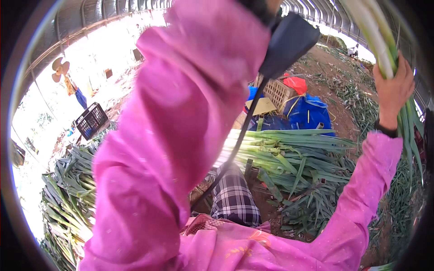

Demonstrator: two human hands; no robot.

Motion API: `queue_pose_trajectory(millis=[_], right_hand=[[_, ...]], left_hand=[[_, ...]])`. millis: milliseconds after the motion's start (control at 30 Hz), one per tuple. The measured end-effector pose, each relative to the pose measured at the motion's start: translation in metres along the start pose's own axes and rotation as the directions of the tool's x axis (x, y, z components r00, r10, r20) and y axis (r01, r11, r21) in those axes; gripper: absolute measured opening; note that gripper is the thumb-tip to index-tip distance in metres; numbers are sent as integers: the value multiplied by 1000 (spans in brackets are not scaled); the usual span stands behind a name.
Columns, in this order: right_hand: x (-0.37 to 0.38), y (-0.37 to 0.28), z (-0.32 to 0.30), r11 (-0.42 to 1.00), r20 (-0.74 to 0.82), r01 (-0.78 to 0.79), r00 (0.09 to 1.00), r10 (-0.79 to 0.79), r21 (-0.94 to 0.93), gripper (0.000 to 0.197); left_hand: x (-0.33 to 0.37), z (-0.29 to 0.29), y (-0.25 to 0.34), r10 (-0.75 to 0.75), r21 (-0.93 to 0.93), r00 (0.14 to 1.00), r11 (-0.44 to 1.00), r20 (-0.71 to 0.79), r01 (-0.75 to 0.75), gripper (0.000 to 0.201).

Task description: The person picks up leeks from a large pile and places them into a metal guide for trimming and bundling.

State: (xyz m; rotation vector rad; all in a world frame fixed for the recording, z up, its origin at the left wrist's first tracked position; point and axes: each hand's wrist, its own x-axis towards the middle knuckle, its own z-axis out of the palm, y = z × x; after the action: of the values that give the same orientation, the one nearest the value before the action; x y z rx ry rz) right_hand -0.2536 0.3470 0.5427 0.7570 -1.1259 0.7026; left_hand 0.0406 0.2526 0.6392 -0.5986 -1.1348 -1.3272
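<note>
My right hand is raised at the far right, its fingers wrapped round a bunch of long green onions. The pale stalks point up past the top edge, and green leaves hang down below the wrist. My left arm, in a pink sleeve, reaches up across the middle. Only a sliver of skin shows at the top edge, so the left hand's fingers are hidden. Beside that sleeve's end is a black wedge-shaped piece with a dark cord running down from it. Below lies a row of green onions, white ends leftward.
Another heap of green onions lies at the left. A black crate stands behind it, near a fan. Ahead are a tan basket, a red bag and a blue bag. Loose leaves litter the soil at right.
</note>
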Motion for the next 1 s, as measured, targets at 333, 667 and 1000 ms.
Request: queue_pose_trajectory(millis=[333,667,1000], right_hand=[[-360,-199,19,800,836,-269,298,-460,536,88],[-442,-321,28,784,812,-225,71,-579,578,62],[-422,-298,34,732,765,-346,-60,-641,587,92]], left_hand=[[-375,-438,-147,-215,385,786,778,-579,497,35],[-469,-552,-142,-243,-366,-275,562,-930,742,47],[-431,-484,-89,-186,589,580,-475,-793,654,55]])
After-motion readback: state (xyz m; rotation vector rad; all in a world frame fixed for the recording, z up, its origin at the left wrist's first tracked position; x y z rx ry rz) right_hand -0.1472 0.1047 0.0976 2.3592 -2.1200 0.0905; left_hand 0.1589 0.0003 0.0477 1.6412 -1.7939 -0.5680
